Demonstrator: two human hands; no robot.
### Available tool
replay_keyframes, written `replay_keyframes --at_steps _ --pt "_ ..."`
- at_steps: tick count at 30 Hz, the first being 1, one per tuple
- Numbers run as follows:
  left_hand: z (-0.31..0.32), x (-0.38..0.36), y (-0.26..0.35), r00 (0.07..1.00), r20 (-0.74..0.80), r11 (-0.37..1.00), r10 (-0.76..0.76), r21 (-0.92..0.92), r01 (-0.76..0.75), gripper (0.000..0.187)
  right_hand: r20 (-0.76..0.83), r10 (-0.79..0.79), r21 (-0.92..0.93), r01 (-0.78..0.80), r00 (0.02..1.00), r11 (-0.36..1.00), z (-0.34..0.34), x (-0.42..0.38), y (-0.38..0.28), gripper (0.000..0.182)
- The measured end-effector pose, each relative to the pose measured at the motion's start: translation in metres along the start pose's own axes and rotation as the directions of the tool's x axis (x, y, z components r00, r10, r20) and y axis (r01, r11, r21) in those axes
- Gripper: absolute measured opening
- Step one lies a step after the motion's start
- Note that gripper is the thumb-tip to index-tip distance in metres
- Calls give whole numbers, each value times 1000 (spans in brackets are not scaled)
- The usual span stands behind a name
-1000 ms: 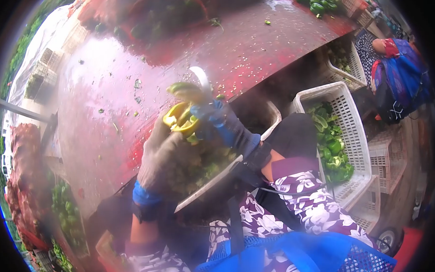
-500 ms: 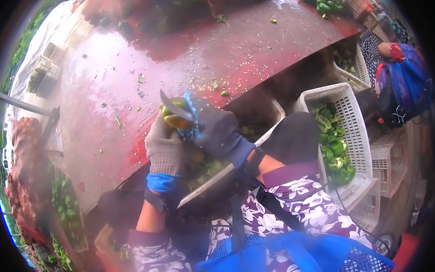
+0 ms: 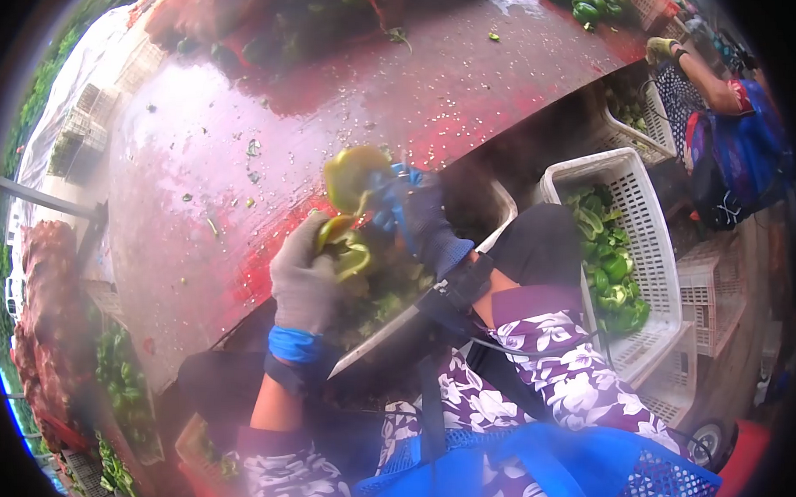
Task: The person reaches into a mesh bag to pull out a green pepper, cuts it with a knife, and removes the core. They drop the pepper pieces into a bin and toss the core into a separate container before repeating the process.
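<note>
L hand (image 3: 300, 269) grasping lower bell pepper pc (image 3: 354, 257), R hand (image 3: 423, 217) upper pc (image 3: 350, 173). Prob. light, crisp, slick inside; hold by outer skin, cut rims may snap.

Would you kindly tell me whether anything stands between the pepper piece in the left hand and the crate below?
Nothing visible does; the left hand holds the pepper piece over the open crate.

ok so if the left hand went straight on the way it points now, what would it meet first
Probably the upper pepper piece at the right hand, just ahead of the left hand. Depth is unclear, so it might miss that and pass over the red tabletop instead.
</note>
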State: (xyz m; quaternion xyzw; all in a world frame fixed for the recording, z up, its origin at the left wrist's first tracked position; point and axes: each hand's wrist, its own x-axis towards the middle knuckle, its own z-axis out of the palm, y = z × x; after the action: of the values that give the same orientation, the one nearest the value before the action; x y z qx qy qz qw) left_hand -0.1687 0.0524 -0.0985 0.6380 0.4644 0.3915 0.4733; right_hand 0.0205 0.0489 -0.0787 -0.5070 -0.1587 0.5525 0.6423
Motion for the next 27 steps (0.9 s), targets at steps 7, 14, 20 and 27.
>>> replay_keyframes --at_steps 7,14,20,27 --pt "-26 17 -8 981 57 941 -187 -275 195 35 343 30 50 -51 939 997 -20 11 -5 10" --pt "-4 -8 62 873 397 449 -284 -749 487 44 496 -90 -521 379 864 765 -8 1 6 13" --pt "-6 -13 30 878 238 752 -415 -453 479 49 528 51 -443 224 848 868 -6 -12 8 18" --pt "-108 -56 95 954 -299 898 -15 -424 -118 32 524 -39 -208 172 851 963 -14 -19 -2 43"
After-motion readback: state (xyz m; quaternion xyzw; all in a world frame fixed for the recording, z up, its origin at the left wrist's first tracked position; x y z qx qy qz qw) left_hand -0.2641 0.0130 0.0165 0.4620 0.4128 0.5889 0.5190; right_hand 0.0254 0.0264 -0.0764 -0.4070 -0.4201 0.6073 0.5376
